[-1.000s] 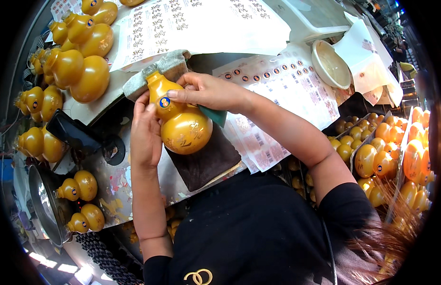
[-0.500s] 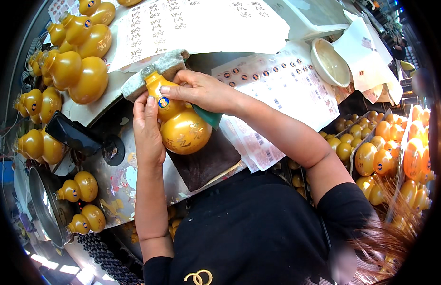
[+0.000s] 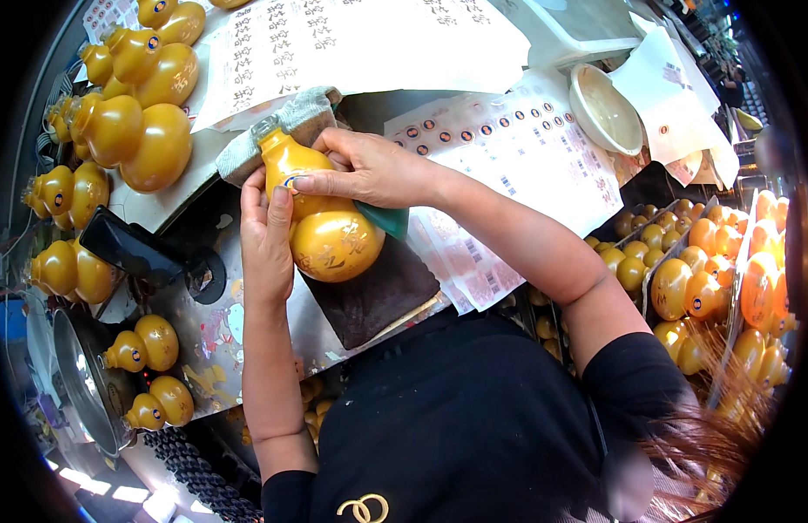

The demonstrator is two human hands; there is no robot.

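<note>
1. Looking down from the head view: a gourd-shaped yellow bottle (image 3: 327, 222) lies tilted over a dark cloth pad (image 3: 378, 292) on the metal worktable (image 3: 214, 336), neck pointing away toward a folded grey towel (image 3: 286, 131).
2. Left hand (image 3: 266, 240) is cupped against the bottle's left flank, fingers together and pressed to the glaze, steadying it.
3. Right hand (image 3: 369, 170) is closed over the upper bulb; its fingertips press a small round blue sticker (image 3: 290, 182) at the waist. A green scrap (image 3: 385, 220) shows under that palm; what it is, cannot tell.
4. Sticker sheets (image 3: 517, 161) lie just right of the pad; more yellow gourd bottles (image 3: 138, 131) stand upper left, and trays of small ones (image 3: 682, 261) at right.
5. Judgement: to seat the sticker well, keep the left hand braced so the bottle cannot roll, and rub from the sticker's centre outward to avoid bubbles or a lifted edge.
</note>
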